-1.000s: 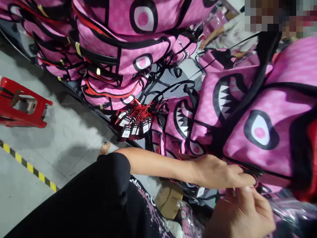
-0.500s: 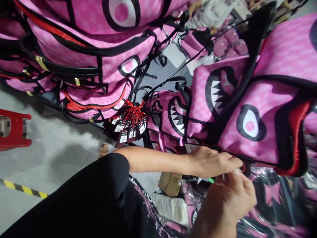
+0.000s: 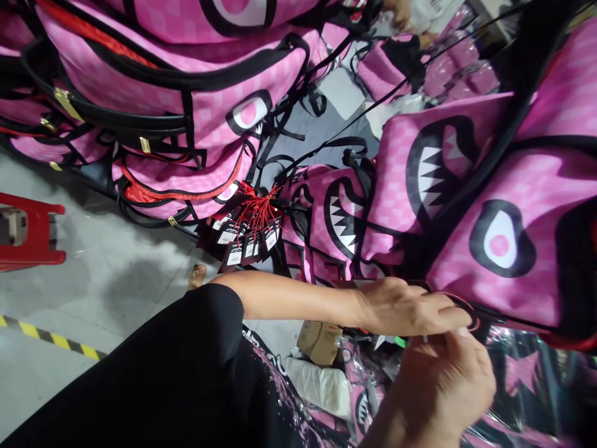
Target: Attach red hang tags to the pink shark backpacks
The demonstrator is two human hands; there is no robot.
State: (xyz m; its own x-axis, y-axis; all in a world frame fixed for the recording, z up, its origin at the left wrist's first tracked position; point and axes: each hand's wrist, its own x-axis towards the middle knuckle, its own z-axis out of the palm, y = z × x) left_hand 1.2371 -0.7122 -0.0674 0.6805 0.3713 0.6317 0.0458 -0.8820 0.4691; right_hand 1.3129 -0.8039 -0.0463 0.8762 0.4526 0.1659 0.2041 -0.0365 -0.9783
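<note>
My left hand reaches across from the left, its fingers closed in a pinch. A thin red string loops out from its fingertips, beside a pink shark-face backpack. My right hand comes up from below, thumb and fingers pinched against the left fingertips at the string. A dark flat edge, perhaps of a hang tag, shows behind my left hand. The exact pinch point is hidden by the fingers. To the left, a bunch of black hang tags dangles on red strings.
Pink bags with black trim are piled at upper left. Plastic-wrapped pink goods lie at lower right, near a cardboard box and a white bundle. A red stool stands on the floor at left.
Both hands stay together and have shifted slightly right in view. The red string loop shows more clearly beside the left fingertips. The camera view has moved a little.
</note>
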